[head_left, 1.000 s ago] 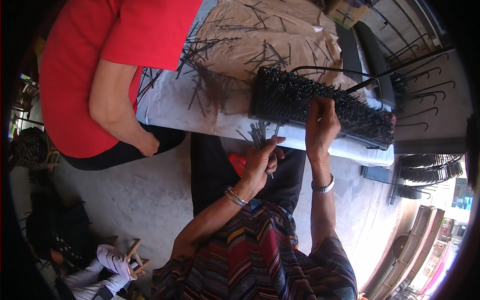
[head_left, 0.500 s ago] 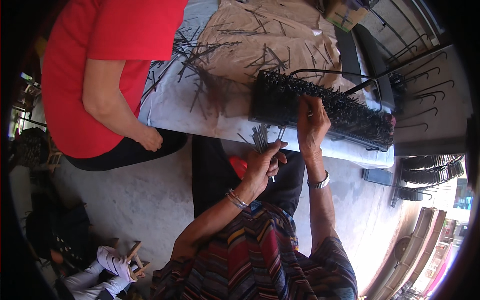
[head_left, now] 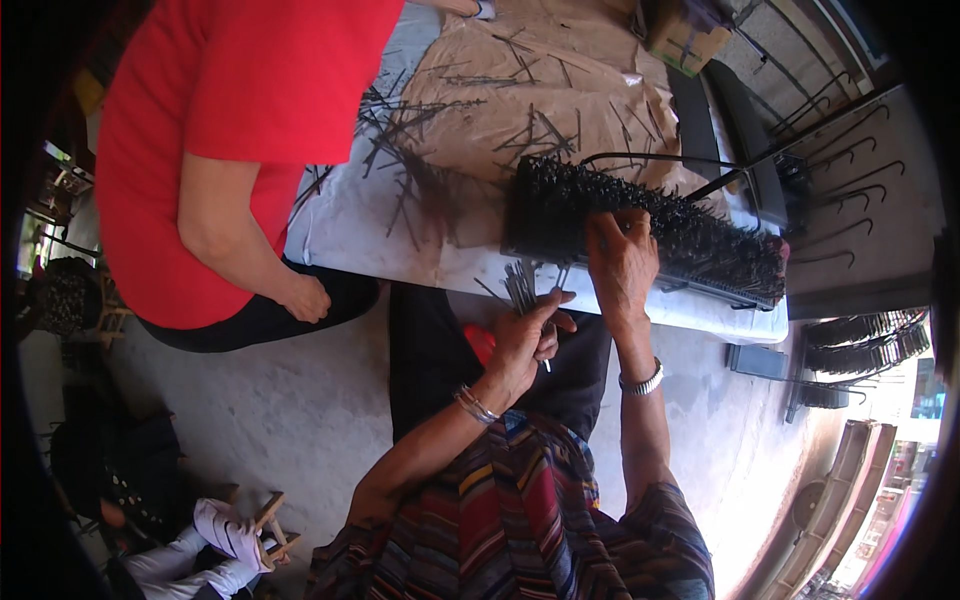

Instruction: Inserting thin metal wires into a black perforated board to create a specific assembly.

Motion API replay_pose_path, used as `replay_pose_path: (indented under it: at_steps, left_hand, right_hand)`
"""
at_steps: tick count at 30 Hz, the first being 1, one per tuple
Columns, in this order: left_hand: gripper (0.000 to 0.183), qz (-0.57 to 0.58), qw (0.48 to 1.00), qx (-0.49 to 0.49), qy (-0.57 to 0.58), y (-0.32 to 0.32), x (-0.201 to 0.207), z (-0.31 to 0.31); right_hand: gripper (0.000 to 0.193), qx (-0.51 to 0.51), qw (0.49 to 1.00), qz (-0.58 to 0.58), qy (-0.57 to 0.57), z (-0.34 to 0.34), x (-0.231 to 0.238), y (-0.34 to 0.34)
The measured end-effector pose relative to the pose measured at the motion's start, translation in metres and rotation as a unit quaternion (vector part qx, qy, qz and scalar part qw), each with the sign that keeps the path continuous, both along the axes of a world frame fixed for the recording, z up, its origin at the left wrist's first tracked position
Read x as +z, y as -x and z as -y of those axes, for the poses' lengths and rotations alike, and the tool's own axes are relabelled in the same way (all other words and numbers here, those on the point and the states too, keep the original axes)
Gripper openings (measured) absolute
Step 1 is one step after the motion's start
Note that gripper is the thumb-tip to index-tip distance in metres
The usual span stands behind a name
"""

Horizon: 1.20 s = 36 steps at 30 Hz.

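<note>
My left hand (head_left: 522, 348) is closed around a bundle of thin dark metal rods (head_left: 520, 284), their ends fanning out above the fingers. A long black rack (head_left: 540, 228) lies at the table's near edge, densely filled with upright dark rod-like pieces (head_left: 700, 225). Over its front side is my right hand (head_left: 624, 270), fingertips pinched together against the rack. Whatever those fingers hold is hidden or too small to make out. A red object (head_left: 480, 343) shows just behind my left wrist, on my dark-clad lap.
Loose dark rods (head_left: 540, 132) lie scattered on brown paper (head_left: 470, 50) over the white-covered table (head_left: 330, 235). At my left sits a person in a red shirt (head_left: 250, 90). A cardboard box (head_left: 690, 42) stands far right, near hooked metal rods (head_left: 850, 190) along the wall.
My right hand has dropped slightly and come nearer the rack's front side. The left hand keeps its bundle. Another person's hand has appeared at the table's far edge.
</note>
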State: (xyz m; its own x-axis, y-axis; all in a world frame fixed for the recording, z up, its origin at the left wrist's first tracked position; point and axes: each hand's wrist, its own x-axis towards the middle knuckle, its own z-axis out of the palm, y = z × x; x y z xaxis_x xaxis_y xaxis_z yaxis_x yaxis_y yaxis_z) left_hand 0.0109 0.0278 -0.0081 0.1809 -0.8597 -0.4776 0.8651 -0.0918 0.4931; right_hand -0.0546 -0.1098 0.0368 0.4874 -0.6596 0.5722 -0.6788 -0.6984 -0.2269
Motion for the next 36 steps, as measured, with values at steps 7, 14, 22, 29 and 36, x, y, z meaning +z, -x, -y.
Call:
replay_pose_path:
  at_steps: [7, 14, 22, 29, 36]
  left_hand:
    - [0.03, -0.007, 0.999, -0.035, -0.004, 0.0, -0.009, -0.006]
    - [0.034, 0.024, 0.997, -0.07, 0.02, -0.009, -0.01, -0.017]
    - [0.047, 0.065, 0.997, -0.046, -0.008, -0.015, -0.016, -0.009]
    - [0.039, 0.264, 0.947, 0.122, -0.134, -0.069, -0.037, -0.012]
    - [0.044, 0.56, 0.785, 0.248, -0.097, -0.175, -0.062, 0.011]
  right_hand:
    - [0.011, 0.135, 0.916, 0.095, -0.366, -0.024, -0.016, 0.029]
    - [0.008, 0.184, 0.798, 0.155, -0.552, -0.024, 0.002, 0.032]
    - [0.006, 0.144, 0.76, 0.215, -0.597, -0.031, 0.027, 0.022]
    - [0.005, 0.089, 0.847, 0.304, -0.428, -0.036, 0.042, 0.054]
    - [0.003, 0.04, 0.9, 0.313, -0.299, -0.027, 0.029, 0.04]
